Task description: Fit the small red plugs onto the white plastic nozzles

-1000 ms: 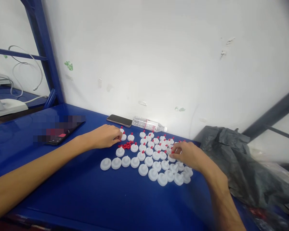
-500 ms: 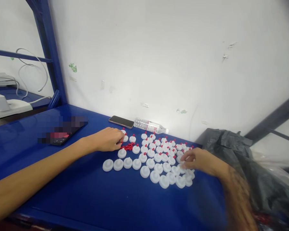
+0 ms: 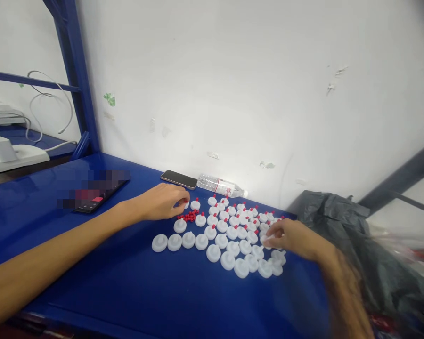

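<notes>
Many white round nozzle caps [image 3: 228,260] stand on a blue table [image 3: 155,292]. Those towards the back carry small red tips [image 3: 213,227] on their nozzles; the front ones have bare nozzles. Loose red tips [image 3: 189,216] lie in a small heap on the left. My left hand [image 3: 164,201] is just behind this heap, its fingers curled together beside a partly covered white cap; what they hold is hidden. At the right end of the group, my right hand [image 3: 293,238] has thumb and fingers closed around a white nozzle cap [image 3: 266,241], which they partly cover.
Along the wall lie a phone [image 3: 179,179] and a clear plastic bottle [image 3: 221,185]. A dark tablet-like device [image 3: 95,195], partly blurred out, rests on the left of the table. A grey plastic bag [image 3: 339,226] bulges at the right edge. A blue metal post [image 3: 79,75] rises at the back left.
My left hand has shifted a little right and covers the caps behind the red heap. My right hand stays at the right-end caps, its fingers slightly shifted. The view has moved slightly.
</notes>
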`<state>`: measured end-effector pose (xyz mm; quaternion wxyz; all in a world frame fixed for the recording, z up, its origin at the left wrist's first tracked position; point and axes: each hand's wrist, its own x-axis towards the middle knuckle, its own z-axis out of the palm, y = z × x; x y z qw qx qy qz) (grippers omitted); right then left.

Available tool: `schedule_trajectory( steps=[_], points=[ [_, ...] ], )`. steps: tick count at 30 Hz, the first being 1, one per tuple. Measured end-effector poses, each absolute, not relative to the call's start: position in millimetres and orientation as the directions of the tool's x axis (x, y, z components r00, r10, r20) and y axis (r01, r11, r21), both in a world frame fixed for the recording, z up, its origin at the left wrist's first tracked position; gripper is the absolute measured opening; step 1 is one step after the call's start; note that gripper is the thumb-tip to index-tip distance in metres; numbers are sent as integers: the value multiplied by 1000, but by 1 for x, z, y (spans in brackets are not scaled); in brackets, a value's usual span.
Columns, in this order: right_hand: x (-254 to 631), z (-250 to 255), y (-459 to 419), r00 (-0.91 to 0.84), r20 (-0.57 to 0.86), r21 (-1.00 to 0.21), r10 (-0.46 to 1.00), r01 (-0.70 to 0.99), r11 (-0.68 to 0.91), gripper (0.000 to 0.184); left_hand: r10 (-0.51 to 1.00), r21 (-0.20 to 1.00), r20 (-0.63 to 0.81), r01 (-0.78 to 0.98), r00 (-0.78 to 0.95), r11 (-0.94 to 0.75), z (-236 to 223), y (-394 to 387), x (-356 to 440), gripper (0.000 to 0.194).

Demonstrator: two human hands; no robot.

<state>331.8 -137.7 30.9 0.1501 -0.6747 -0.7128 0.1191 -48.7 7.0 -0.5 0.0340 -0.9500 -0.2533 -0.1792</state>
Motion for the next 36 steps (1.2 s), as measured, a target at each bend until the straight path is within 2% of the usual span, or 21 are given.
schedule_trajectory(
  steps=[3,6,9,15,18,23,27,32,36],
  points=[
    [336,43,-143,-30,168,-407,985,908,97,12,442,21,391,472,807,-881,0,6,-47,22],
    [330,54,-145,104,155,-507,982,862,-11,29,422,27,411,452,808,-892,-1,6,-46,26],
    [314,58,-143,134,129,-574,983,818,-36,41,397,22,438,432,806,-901,-3,2,-44,29],
    [273,52,-133,33,357,-398,933,909,120,36,380,14,529,440,759,-898,-2,-14,-38,32],
    [251,43,-129,-56,439,-390,897,887,246,38,342,10,551,403,762,-915,-2,-21,-34,30],
    [221,27,-127,-197,450,-411,871,820,398,31,242,-52,585,333,775,-942,-6,-28,-30,32],
    [203,20,-129,-226,418,-421,880,810,408,28,209,-117,590,338,780,-934,-6,-35,-28,32],
    [193,14,-129,-267,512,-288,817,843,455,28,199,-140,566,332,800,-933,-5,-37,-28,41],
    [193,11,-129,-260,531,-249,807,862,442,30,197,-157,544,329,816,-931,-7,-36,-29,43]
  ],
)
